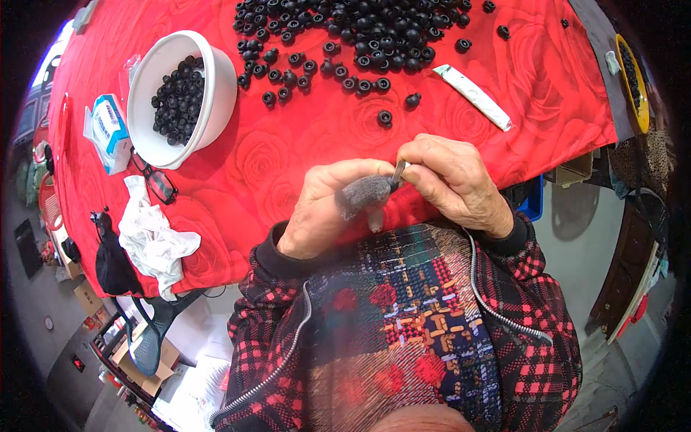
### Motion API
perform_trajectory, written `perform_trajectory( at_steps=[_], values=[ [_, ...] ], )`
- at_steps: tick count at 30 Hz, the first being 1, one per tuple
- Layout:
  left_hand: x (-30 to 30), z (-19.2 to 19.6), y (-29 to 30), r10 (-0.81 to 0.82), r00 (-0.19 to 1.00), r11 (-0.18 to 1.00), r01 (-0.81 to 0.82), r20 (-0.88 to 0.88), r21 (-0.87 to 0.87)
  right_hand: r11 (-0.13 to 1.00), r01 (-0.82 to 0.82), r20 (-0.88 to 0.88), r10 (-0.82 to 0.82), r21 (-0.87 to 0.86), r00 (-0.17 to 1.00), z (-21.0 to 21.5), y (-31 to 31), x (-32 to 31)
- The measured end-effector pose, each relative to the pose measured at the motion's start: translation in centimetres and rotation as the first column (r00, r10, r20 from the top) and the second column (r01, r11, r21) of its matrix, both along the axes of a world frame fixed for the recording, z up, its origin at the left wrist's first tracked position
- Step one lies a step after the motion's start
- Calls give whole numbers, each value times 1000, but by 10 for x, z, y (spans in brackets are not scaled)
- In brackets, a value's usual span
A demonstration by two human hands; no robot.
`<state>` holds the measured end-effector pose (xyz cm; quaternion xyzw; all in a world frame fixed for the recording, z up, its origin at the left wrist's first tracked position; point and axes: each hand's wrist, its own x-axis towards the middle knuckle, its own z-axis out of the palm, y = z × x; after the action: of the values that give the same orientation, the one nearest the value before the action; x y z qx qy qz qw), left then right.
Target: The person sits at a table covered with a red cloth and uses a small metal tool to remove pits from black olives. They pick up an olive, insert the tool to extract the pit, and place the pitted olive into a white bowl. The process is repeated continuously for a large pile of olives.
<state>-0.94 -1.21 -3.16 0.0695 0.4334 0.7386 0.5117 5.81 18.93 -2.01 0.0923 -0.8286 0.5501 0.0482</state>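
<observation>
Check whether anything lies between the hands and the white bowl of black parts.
Nothing visible does. Bare red tablecloth separates the left hand and right hand from the white bowl; the eyeglasses lie off to the side.

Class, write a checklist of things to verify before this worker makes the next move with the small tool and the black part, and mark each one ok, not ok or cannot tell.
1. Left hand has a grip on a black part under its grey fingertip cover: cannot tell, the part is hidden.
2. Right hand pinches the small metal tool: ok.
3. Tool tip meets the covered fingertip: ok.
4. Supply of loose black parts lies on the red tablecloth: ok.
5. White bowl has room for more parts: ok, partly filled.
6. Glasses on the cloth sit clear of both hands: ok.
</observation>
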Motion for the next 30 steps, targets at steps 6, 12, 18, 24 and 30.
perform_trajectory(
  at_steps=[6, 12, 18, 24, 30],
  values=[
    [1, 0, 1, 19, 996, 1000, -18, 85, -11, 1000, -1, 3, 1, 1, 1000, -3, 0, -1],
    [-13, -2, 4, 203, 968, 979, -199, 150, -40, 963, -225, -7, 227, -146, 974, 5, -15, 13],
    [-6, 3, 1, 177, 981, 983, -180, -79, -34, 971, 90, 107, -68, -222, 992, 11, -5, 15],
    [4, 0, 8, 211, 602, 948, -319, -770, 10, 925, 249, 209, -193, -287, 959, 15, -28, 13],
    [12, 16, 4, 292, 846, 955, -285, -446, 84, 945, 269, 86, -257, -185, 962, 22, -35, 11]
  ],
)
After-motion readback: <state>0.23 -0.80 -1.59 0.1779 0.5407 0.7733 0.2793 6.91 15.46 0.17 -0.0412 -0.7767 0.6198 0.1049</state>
